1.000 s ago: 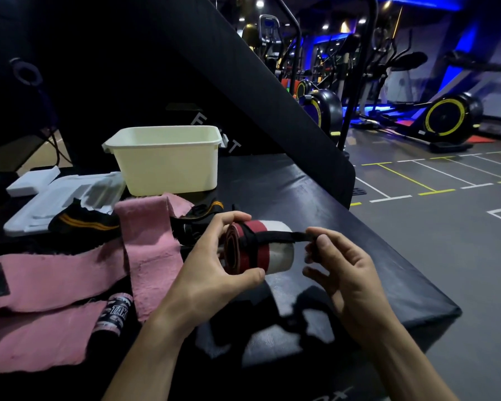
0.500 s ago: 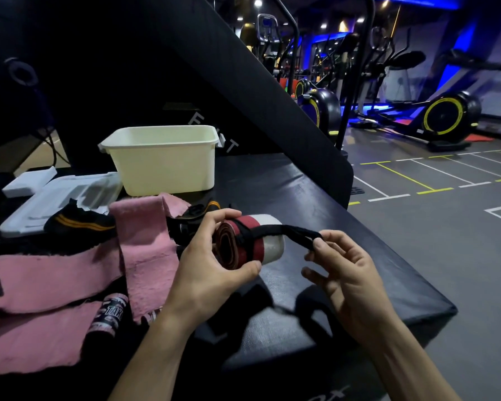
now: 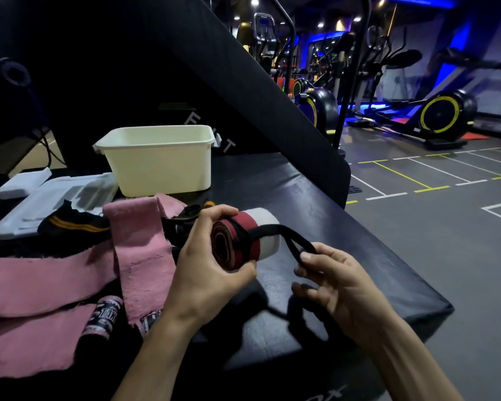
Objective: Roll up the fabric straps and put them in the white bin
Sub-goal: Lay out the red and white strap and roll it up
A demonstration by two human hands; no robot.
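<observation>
Head view: the left hand is gripping the rolled strap with curled fingers above the black surface, the right hand is pinching its black loop. Farther back, the white bin is standing on the surface.

Both forearms bare; no sleeves show.

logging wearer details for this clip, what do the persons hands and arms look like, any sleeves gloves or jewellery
Both forearms are bare as far as the frame shows, with no sleeve in view. The left hand and the right hand wear no gloves, and no ring, watch or wristband is visible. The fingernails look short and unpainted. There are no markings or tape on either one.
</observation>
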